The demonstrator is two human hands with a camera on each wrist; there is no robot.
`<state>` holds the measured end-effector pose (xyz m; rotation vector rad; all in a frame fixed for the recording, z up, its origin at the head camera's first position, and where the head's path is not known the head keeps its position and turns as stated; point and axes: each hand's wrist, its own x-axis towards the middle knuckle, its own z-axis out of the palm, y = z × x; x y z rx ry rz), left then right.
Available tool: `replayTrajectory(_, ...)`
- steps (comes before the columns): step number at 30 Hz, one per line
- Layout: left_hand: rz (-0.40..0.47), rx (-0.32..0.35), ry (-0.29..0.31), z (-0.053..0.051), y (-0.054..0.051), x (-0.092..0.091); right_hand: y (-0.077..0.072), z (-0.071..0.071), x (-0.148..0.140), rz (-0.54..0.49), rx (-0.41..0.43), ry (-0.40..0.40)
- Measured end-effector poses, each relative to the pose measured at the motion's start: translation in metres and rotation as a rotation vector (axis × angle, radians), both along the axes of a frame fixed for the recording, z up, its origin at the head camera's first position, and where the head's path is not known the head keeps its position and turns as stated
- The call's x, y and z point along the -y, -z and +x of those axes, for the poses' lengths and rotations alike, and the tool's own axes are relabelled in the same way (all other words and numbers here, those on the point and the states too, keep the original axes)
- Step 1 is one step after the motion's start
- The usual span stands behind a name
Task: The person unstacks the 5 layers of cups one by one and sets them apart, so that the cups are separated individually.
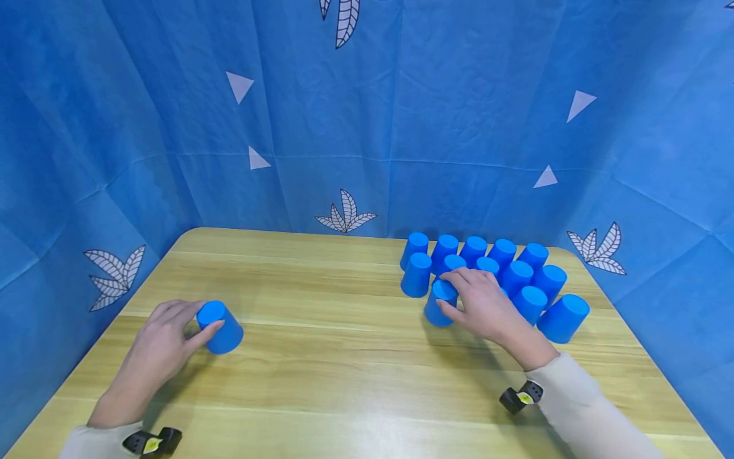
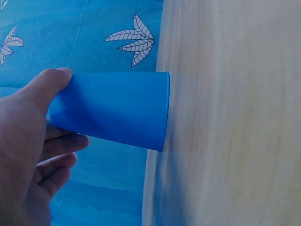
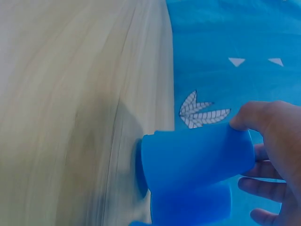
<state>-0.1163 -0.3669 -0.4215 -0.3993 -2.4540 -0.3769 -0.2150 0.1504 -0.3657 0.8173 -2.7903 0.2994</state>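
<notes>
On the left of the table, my left hand [image 1: 163,341] pinches an upside-down blue cup [image 1: 226,331] near its closed end. The left wrist view shows thumb and fingers on either side of that cup [image 2: 113,108], its rim at or very near the tabletop. Over on the right, my right hand [image 1: 484,303] grips another upside-down blue cup [image 1: 439,309] at the front left of a group of like cups. In the right wrist view the thumb presses one side of this cup [image 3: 197,155], fingers behind it. My right hand hides part of the group.
Several blue cups [image 1: 417,275] stand upside down in rows at the table's back right, close to my right hand. The wooden table [image 1: 321,382] has a blue patterned cloth [image 1: 355,115] hanging behind it and along its sides. Each wrist wears a small black camera [image 1: 522,396].
</notes>
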Motion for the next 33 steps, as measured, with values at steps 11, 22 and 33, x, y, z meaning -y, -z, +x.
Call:
replayTrajectory(11, -0.01, -0.022, 0.016, -0.002, 0.001, -0.002, 0.005, 0.002, -0.023, 0.006, 0.008, 0.044)
replayTrajectory(22, 0.005, 0.042, -0.017, -0.003, -0.003, -0.006, 0.01, 0.005, -0.027, -0.06, 0.041, 0.063)
replayTrajectory(33, -0.012, 0.113, -0.014, -0.004, -0.01, -0.009, 0.011, 0.005, -0.022, -0.079, 0.064, 0.08)
